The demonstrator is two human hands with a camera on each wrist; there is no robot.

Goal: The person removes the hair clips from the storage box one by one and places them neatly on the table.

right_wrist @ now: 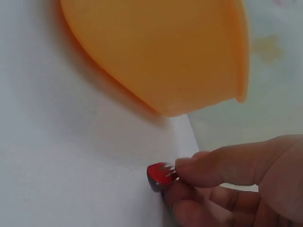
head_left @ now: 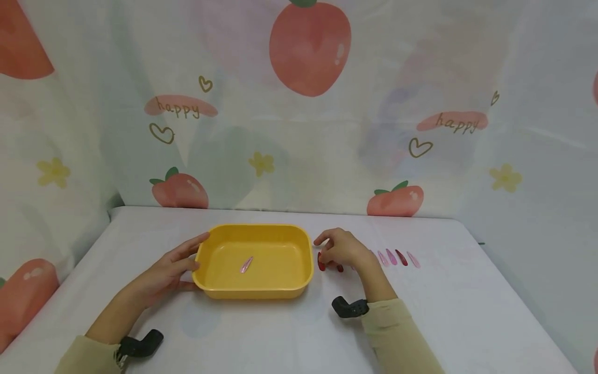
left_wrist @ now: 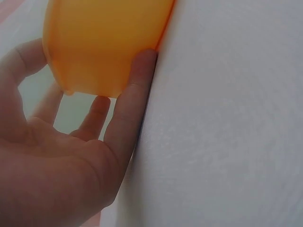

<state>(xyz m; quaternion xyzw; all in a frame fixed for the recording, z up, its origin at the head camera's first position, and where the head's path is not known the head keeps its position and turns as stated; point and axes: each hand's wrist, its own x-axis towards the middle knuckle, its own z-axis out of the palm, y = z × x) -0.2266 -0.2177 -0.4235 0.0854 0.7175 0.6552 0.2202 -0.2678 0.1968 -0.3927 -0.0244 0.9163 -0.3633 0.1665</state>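
My left hand (head_left: pixel 161 275) lies at the left end of a yellow tray (head_left: pixel 254 294), its spread, nearly straight fingers touching rim and side. In the left wrist view the thumb (left_wrist: pixel 135 90) lies along the tray's wall, low by the table. A pink snap hair clip (head_left: pixel 246 265) rests inside the tray. Just right of the tray, my right hand (head_left: pixel 344 248) pinches a red hair clip (right_wrist: pixel 161 174) between thumb and finger, close over the table. Another red clip (head_left: pixel 340 268) shows beneath this hand, partly covered.
To the right of my right hand, several hair clips lie in a row, among them a pink clip (head_left: pixel 391 256), a dark red clip (head_left: pixel 401 257) and a pale pink clip (head_left: pixel 413 259). The white table (head_left: pixel 261 337) ends at a printed curtain (head_left: pixel 308 156) behind.
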